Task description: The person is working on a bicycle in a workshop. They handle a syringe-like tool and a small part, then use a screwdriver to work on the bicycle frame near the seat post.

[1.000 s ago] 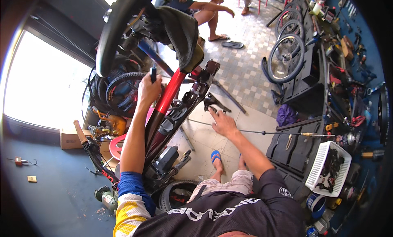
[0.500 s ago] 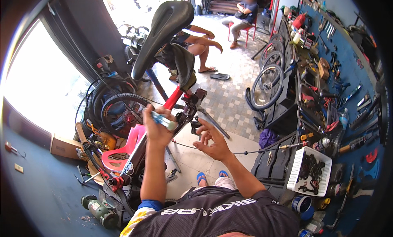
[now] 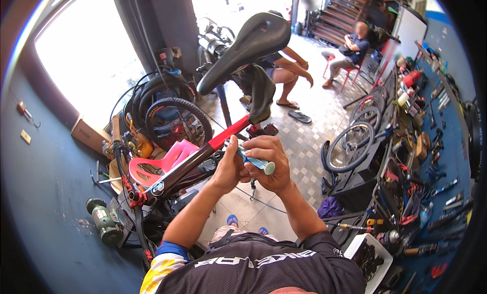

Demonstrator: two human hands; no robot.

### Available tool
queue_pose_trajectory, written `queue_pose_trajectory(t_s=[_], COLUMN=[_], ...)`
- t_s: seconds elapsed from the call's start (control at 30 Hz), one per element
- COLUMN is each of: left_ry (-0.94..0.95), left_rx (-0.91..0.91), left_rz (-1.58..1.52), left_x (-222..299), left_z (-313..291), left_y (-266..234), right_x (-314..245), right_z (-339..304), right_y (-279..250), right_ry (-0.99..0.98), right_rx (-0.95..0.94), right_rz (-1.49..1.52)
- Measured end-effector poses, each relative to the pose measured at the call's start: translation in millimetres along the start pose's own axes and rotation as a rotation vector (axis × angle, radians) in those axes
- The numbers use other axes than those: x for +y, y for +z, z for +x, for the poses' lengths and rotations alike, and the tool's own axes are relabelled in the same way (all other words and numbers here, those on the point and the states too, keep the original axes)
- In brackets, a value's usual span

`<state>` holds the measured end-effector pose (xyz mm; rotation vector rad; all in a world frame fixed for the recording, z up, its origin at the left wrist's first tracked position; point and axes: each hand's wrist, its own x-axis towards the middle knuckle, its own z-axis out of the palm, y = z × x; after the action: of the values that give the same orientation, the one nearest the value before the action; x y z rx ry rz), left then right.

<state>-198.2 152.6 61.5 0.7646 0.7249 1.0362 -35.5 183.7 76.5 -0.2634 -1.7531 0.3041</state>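
My left hand [image 3: 229, 167] and my right hand [image 3: 270, 159] are together in front of me, both closed on a slim blue-and-pale tube-shaped thing [image 3: 257, 164] with a round pale green end. Its far end is hidden by my fingers, and I cannot make out its exact kind. Just beyond my hands slants a bicycle frame [image 3: 188, 166], dark red with a bright red section near the seat. A black saddle [image 3: 248, 50] tops it, with a black bag [image 3: 263, 93] hanging underneath. Behind my hands, part of the frame is hidden.
A pink plastic chair [image 3: 165, 164] stands behind the frame at left, near stacked tyres [image 3: 177, 121]. At right are a tool-covered blue wall [image 3: 459, 157], a white basket [image 3: 373, 273] of dark parts and bicycle wheels [image 3: 351, 147]. Two people sit further back. A green bench grinder [image 3: 105, 220] is at lower left.
My right hand, earlier apart with fingers spread, has come to the tube-shaped thing and closed on it. My left hand still holds it. The whole view has shifted, with the scene moving rightward.
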Motion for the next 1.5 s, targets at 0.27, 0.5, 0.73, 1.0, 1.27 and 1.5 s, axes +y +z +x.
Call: queue_pose_trajectory(t_s=[0.27, 0.5, 0.73, 1.0, 1.27, 1.5], left_ry=[0.177, 0.332, -0.073, -0.367, -0.335, -0.384], left_rx=[0.386, 0.828, 0.957, 0.710, 0.441, 0.246], left_rz=[1.212, 1.035, 1.060, 1.161, 1.132, 0.863], left_x=[111.5, 152.0, 86.5, 25.0, -20.3, -66.0], left_z=[-34.6, 63.2, 119.7, 151.4, 175.0, 175.4], left_y=[-134.1, -322.1, -434.3, -472.8, -478.2, -448.4], right_x=[42.3, 172.8, 304.5, 381.3, 428.1, 434.5], right_z=[71.9, 158.1, 135.5, 22.2, -64.8, -63.1], right_y=[87.1, 273.3, 385.6, 387.6, 327.9, 279.6], right_ry=[0.071, 0.344, 0.955, 1.627, 2.122, 2.203], right_rx=[-0.325, -0.721, -0.983, -0.975, -0.873, -0.714], right_rz=[0.302, 0.297, 0.430, 0.646, 0.685, 0.586])
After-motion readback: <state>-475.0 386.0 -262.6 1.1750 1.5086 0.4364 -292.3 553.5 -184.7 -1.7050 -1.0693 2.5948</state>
